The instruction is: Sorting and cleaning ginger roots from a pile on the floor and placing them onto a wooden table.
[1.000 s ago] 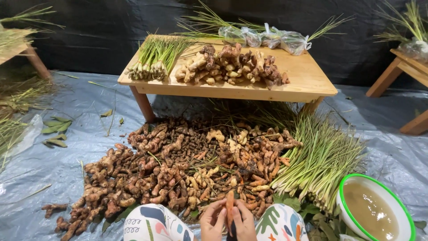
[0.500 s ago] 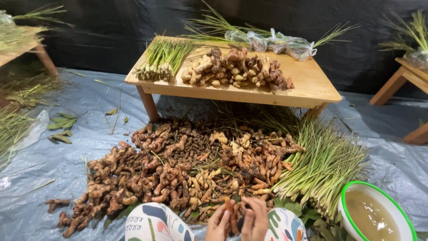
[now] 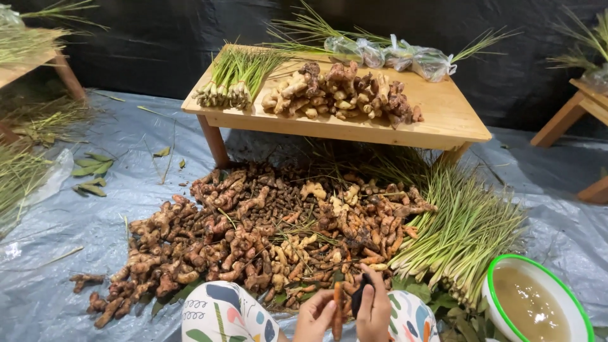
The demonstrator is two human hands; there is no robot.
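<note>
At the bottom centre my left hand (image 3: 315, 315) grips a thin orange root (image 3: 337, 308) held upright. My right hand (image 3: 375, 311) presses a small dark tool (image 3: 360, 292) against that root. Both hands hover over my knees in patterned trousers (image 3: 225, 310). Just beyond them a large heap of brown and orange roots (image 3: 253, 237) lies spread on the grey tarp (image 3: 82, 221).
A low wooden table (image 3: 443, 120) holds lemongrass bundles (image 3: 237, 76), a pile of roots (image 3: 342, 92) and clear plastic bags (image 3: 392, 54). Loose lemongrass (image 3: 462, 231) lies to the right of the heap. A white bowl with green rim (image 3: 535, 304) holds murky water. More wooden tables stand far left and right.
The view has shifted slightly, and my hands sit a bit further right in it. They keep working on the orange root, the right hand moving the dark tool along it.
</note>
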